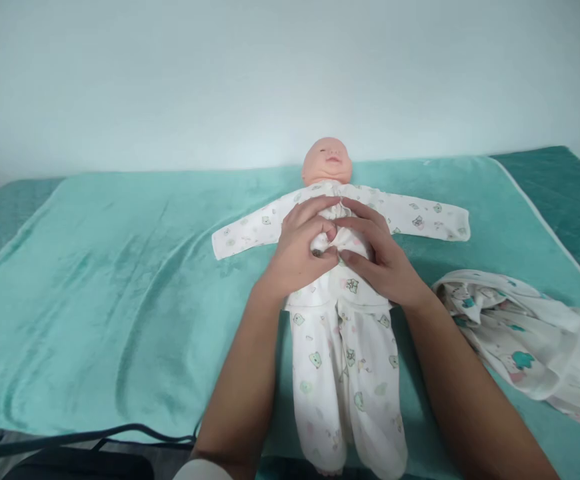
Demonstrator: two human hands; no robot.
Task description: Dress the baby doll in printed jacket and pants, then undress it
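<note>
A baby doll [327, 160] lies on its back in a white long-sleeved shirt [430, 217] and matching footed trousers [317, 373], both printed with small animals. My left hand [306, 240] is over the doll's chest, its fingers curled and closed on the shirt front. From the other side my right hand [375, 243] holds the same front, fingers bent inward and thumb lower down. The fingertips of both hands meet near the shirt's midline, where the cloth is bunched. Exactly what the fingertips pinch is partly hidden. Both sleeves stretch out sideways.
A turquoise plush blanket [110, 287] lies under the doll. At the right is a crumpled white printed cloth [530, 340], beside my right forearm. A pale wall [270, 80] stands behind. A black cable or strap [135, 428] runs along the front left edge.
</note>
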